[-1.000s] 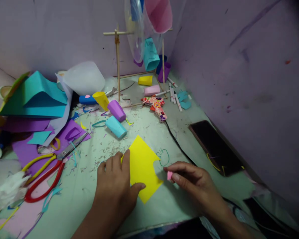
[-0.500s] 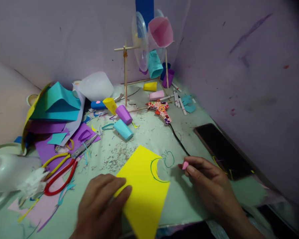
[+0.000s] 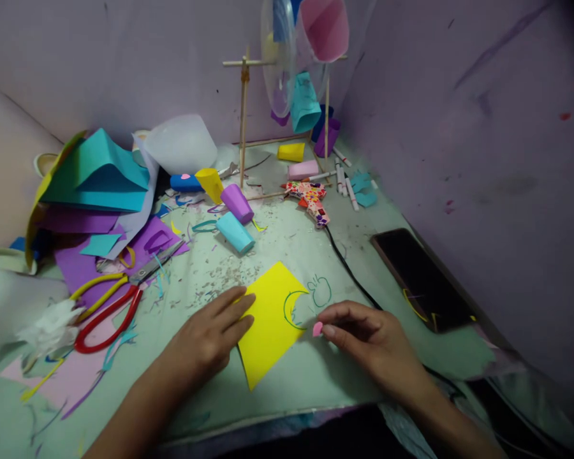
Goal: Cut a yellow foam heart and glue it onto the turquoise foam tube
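Note:
A yellow sheet of paper lies on the table with a curved bite cut from its right side. My left hand rests at its left edge, fingers stretched out and slightly apart on the paper. Between thumb and index finger, my right hand pinches a small pink paper piece, just right of the sheet. A green crescent outline runs around the cut, and a green apple-like drawing is on the table beyond it.
Scissors with red and yellow handles lie left among paper scraps. Small paper cups, a patterned glue gun with a black cord, and markers lie farther back. A stick frame stands behind; a phone lies right.
The yellow sheet now lies farther from the table's front edge, with my left hand spread on it. My right hand has moved left with the pink piece, closer to the sheet. The camera view has shifted.

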Available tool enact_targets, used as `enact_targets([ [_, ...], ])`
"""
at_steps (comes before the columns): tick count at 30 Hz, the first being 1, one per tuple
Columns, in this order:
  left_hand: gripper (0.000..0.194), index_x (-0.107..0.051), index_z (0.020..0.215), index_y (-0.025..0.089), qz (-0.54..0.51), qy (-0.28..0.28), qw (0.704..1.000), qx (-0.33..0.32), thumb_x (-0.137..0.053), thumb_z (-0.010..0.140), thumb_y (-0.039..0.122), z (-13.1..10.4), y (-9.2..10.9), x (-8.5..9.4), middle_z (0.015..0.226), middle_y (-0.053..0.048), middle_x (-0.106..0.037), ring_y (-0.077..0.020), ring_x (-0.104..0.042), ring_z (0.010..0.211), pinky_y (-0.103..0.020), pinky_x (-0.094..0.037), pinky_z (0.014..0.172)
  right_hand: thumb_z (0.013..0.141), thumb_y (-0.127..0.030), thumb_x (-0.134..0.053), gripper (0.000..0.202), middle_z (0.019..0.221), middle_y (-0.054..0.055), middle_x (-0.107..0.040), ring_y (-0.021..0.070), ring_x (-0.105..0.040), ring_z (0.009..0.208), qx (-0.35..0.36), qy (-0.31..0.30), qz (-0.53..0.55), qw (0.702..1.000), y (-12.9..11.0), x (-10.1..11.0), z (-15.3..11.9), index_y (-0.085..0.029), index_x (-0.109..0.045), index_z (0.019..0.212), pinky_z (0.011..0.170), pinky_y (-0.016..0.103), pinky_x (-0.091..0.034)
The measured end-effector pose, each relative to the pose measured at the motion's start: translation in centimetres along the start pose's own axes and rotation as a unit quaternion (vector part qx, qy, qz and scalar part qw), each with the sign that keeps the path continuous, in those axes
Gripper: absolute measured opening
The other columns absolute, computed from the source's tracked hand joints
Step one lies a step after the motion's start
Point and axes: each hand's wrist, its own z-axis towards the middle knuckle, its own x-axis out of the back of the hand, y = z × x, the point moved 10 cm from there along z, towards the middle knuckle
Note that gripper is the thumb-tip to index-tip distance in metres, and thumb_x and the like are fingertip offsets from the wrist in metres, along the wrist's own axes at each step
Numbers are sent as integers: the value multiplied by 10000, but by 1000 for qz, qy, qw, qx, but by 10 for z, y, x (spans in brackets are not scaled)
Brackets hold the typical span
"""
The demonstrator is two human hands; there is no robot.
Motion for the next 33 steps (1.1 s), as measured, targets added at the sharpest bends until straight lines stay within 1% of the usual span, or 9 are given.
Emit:
enact_targets([
  [3,357,-667,909,151,38,-76,996,0,-422,714,-20,14,-10,3,1185,-126,-624,-331,-457,1207,-516,-485,891,674,-299,-686,104,691,12,-711,147,-634,641,4,-1,-1,1000,-2,1,2,-208,-708,719,643,268,-506],
  [5,345,-672,874,136,73,-57,995,31,-427,691,-24,19,-10,15,1188,-158,-614,-355,-495,1154,-541,-491,846,675,-310,-693,110,694,8,-711,147,-634,640,3,1,1,1000,0,3,2,-216,-707,729,635,264,-506],
  [8,320,-654,940,88,77,10,992,98,-438,717,12,17,3,23,1187,-221,-589,-327,-518,1115,-476,-504,837,686,-308,-687,102,692,8,-712,152,-638,652,5,3,-7,1000,0,5,4,-220,-710,733,645,266,-509],
  [12,441,-522,1211,70,45,-64,978,193,-467,791,193,7,18,-19,1302,-221,-508,-348,-449,1207,-535,-418,942,686,-319,-684,114,717,21,-723,170,-654,697,11,28,-34,999,-3,13,8,-217,-708,731,673,274,-510],
  [15,492,-455,1293,189,48,-128,972,193,-468,801,191,1,21,-42,1395,-123,-439,-345,-385,1271,-587,-354,974,680,-339,-687,134,725,31,-729,182,-659,686,14,44,-44,998,-7,20,11,-217,-705,733,635,276,-512],
  [20,633,-440,1299,235,-20,-192,968,161,-461,696,44,-10,13,-49,1416,-85,-417,-321,-344,1304,-604,-279,1020,719,-290,-666,81,725,15,-722,160,-654,686,30,7,-39,999,-13,7,11,-224,-705,747,628,250,-507],
  [26,475,-411,1287,169,-135,-95,974,157,-448,818,103,-12,6,-34,1373,-140,-455,-242,-330,1321,-529,-303,1057,761,-108,-598,145,760,15,-717,140,-649,734,132,-169,-79,973,-26,-66,3,-201,-710,767,712,261,-496],
  [29,481,-381,1300,144,-155,-67,970,176,-482,829,153,-12,1,-31,1335,-155,-490,-236,-367,1296,-510,-329,1052,758,-90,-587,184,785,10,-724,154,-652,731,171,-170,-167,956,-27,-80,3,-215,-705,821,697,282,-496],
  [33,463,-404,1278,139,-159,-47,971,174,-491,824,153,-12,1,-27,1318,-146,-501,-232,-375,1282,-499,-316,1064,746,-115,-595,170,781,10,-726,170,-652,687,164,-116,-240,950,-20,-76,5,-226,-690,831,643,293,-500],
])
